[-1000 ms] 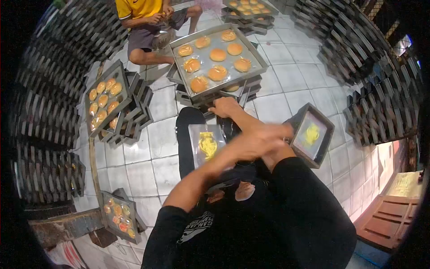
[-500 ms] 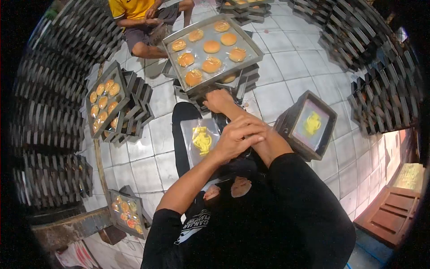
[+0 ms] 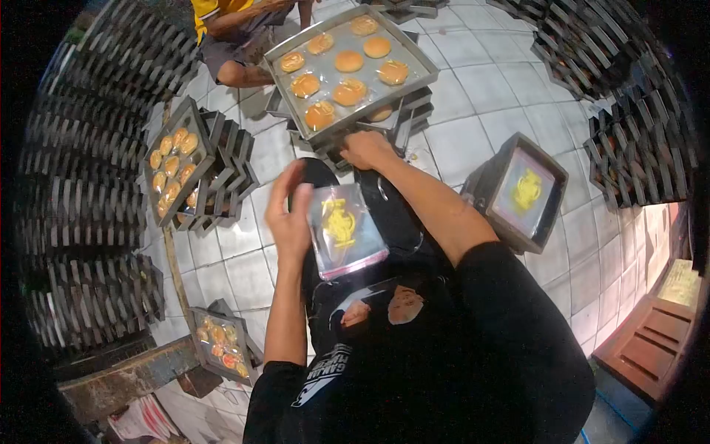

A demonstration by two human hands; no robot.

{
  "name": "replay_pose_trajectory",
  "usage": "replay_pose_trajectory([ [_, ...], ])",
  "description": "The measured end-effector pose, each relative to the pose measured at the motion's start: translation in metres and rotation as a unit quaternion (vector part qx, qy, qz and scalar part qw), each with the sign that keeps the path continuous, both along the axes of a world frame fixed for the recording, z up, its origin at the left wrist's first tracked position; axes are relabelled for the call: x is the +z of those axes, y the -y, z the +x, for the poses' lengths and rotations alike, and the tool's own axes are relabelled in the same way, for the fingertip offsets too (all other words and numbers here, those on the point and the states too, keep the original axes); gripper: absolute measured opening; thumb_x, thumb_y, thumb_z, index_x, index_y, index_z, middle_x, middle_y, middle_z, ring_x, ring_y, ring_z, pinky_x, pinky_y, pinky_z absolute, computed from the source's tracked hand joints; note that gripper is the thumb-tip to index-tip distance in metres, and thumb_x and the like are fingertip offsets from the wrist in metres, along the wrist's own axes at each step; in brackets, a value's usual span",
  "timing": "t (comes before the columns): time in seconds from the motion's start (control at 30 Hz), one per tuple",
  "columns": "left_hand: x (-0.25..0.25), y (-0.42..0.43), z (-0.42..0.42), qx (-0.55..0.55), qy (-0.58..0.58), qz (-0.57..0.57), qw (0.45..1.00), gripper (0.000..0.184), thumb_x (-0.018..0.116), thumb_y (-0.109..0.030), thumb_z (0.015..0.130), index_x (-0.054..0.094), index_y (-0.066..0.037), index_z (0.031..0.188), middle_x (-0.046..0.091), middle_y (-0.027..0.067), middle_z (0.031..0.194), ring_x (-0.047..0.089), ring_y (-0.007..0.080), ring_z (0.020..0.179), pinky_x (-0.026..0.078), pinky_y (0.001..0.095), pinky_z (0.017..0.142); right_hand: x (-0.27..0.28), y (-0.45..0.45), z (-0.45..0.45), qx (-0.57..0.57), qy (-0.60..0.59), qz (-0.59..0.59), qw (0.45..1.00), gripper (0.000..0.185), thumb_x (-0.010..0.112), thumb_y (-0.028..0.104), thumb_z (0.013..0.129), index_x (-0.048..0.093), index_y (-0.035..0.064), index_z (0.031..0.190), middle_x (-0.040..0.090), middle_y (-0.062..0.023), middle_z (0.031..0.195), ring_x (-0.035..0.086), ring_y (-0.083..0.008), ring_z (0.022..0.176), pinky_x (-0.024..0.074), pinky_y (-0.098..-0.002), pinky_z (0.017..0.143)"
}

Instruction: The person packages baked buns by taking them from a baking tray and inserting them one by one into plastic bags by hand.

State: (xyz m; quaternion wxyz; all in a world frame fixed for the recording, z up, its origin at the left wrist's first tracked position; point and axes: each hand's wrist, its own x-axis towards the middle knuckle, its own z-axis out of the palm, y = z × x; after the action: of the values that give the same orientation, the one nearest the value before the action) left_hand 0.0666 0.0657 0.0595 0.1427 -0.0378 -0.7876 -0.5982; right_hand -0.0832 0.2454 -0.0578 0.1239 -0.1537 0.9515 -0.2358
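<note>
A stack of clear plastic bags (image 3: pixel 347 255) with a yellow print lies on my black-clothed lap. Just left of it, my left hand (image 3: pixel 288 214) is raised, slightly blurred, with thumb and fingers apart and nothing in them. My right hand (image 3: pixel 366 152) is closed against the near side of the tray stack, below the rim of the top metal tray (image 3: pixel 410 87). What its curled fingers hold, if anything, is hidden. On that tray sit several round golden buns (image 3: pixel 349 92), some apparently in clear wrapping.
A metal tin (image 3: pixel 518 244) of similar printed bags stands at right. More bun trays (image 3: pixel 185 214) are stacked at left, another tray (image 3: pixel 222 344) below. Tall stacks of dark trays (image 3: pixel 89 222) line both sides. A person in a yellow shirt (image 3: pixel 214 9) sits beyond.
My left hand has left my right forearm and moved left, beside the bags. My right hand stays at the tray stack. The other person's arm has shifted.
</note>
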Motion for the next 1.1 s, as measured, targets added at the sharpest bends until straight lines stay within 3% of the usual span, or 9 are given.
replay_pose_trajectory([
  [0.1,0.041,-0.066,0.019,-0.265,-0.009,-0.081,0.961,0.063,0.081,-0.026,0.085,0.060,-0.006,0.141,0.065,0.0151,0.137,0.060,0.0325,0.129,0.043,0.0405,0.111,0.004,0.019,-0.006,0.081,0.033,0.102,0.991,0.034,0.063,0.029,0.090,0.078,0.0030,0.106,0.075,-0.0213,0.110,0.074,-0.0356,0.103,0.0568,-0.0480,0.091],
  [0.3,0.020,-0.127,0.015,-0.385,-0.077,-0.066,0.917,0.027,0.080,-0.017,0.088,0.077,-0.006,0.113,0.073,0.0144,0.116,0.069,0.0290,0.104,0.051,0.0383,0.099,0.004,0.021,0.006,0.052,-0.008,0.079,0.995,0.045,0.059,0.041,0.097,0.075,0.0009,0.109,0.074,-0.0252,0.109,0.072,-0.0403,0.105,0.0556,-0.0488,0.095],
  [0.43,0.016,-0.082,0.010,-0.205,-0.159,-0.101,0.960,0.013,0.071,-0.009,0.091,0.077,-0.002,0.100,0.071,0.0130,0.093,0.069,0.0296,0.084,0.055,0.0380,0.077,-0.008,0.009,0.004,0.046,-0.027,0.038,0.998,0.041,0.060,0.040,0.094,0.074,0.0019,0.105,0.074,-0.0242,0.105,0.071,-0.0400,0.101,0.0553,-0.0500,0.093],
  [0.5,-0.001,-0.027,-0.001,0.006,-0.092,-0.104,0.990,0.013,0.071,-0.007,0.090,0.076,0.000,0.100,0.073,0.0109,0.095,0.069,0.0250,0.087,0.054,0.0350,0.080,-0.011,0.007,0.004,0.004,-0.049,0.004,0.999,0.034,0.062,0.039,0.093,0.074,0.0080,0.103,0.075,-0.0193,0.102,0.071,-0.0412,0.096,0.0550,-0.0515,0.087],
  [0.57,-0.031,0.059,-0.010,0.170,-0.089,-0.219,0.957,0.044,0.071,-0.006,0.089,0.063,0.004,0.131,0.065,0.0227,0.130,0.061,0.0364,0.120,0.045,0.0446,0.107,-0.012,-0.003,0.011,-0.017,-0.071,-0.097,0.993,0.042,0.064,0.042,0.092,0.077,0.0045,0.103,0.075,-0.0174,0.108,0.072,-0.0385,0.097,0.0558,-0.0507,0.086],
  [0.77,-0.020,0.029,0.057,0.018,0.004,-0.302,0.953,0.065,0.070,-0.015,0.092,0.047,-0.003,0.152,0.038,0.0228,0.161,0.035,0.0401,0.150,0.029,0.0453,0.122,-0.035,-0.002,0.059,0.097,-0.141,-0.229,0.958,0.038,0.060,0.044,0.098,0.079,0.0129,0.108,0.075,-0.0121,0.111,0.063,-0.0286,0.120,0.0228,-0.0595,0.119],
  [0.97,-0.048,0.027,0.081,0.033,0.002,-0.123,0.992,0.050,0.068,-0.011,0.094,0.058,-0.002,0.142,0.043,0.0252,0.158,0.042,0.0399,0.146,0.035,0.0430,0.119,0.068,-0.030,0.101,0.089,0.153,-0.247,0.953,0.032,0.064,0.038,0.095,0.077,0.0105,0.107,0.073,-0.0177,0.111,0.069,-0.0335,0.104,0.0514,-0.0464,0.097],
  [1.0,-0.045,0.030,0.088,0.024,0.034,-0.201,0.979,0.045,0.065,-0.009,0.095,0.062,-0.006,0.141,0.043,0.0239,0.159,0.040,0.0383,0.148,0.035,0.0424,0.120,0.073,-0.032,0.106,0.111,0.127,-0.290,0.942,0.026,0.067,0.028,0.095,0.072,0.0029,0.103,0.069,-0.0132,0.094,0.067,-0.0334,0.088,0.0524,-0.0433,0.077],
  [1.1,-0.072,0.035,0.088,0.027,-0.019,-0.306,0.951,0.035,0.068,-0.011,0.095,0.070,-0.003,0.128,0.045,0.0241,0.157,0.039,0.0474,0.146,0.033,0.0487,0.120,0.056,-0.030,0.108,0.149,-0.029,-0.078,0.985,0.032,0.069,0.029,0.092,0.071,0.0028,0.111,0.070,-0.0164,0.106,0.066,-0.0358,0.099,0.0511,-0.0448,0.084],
])
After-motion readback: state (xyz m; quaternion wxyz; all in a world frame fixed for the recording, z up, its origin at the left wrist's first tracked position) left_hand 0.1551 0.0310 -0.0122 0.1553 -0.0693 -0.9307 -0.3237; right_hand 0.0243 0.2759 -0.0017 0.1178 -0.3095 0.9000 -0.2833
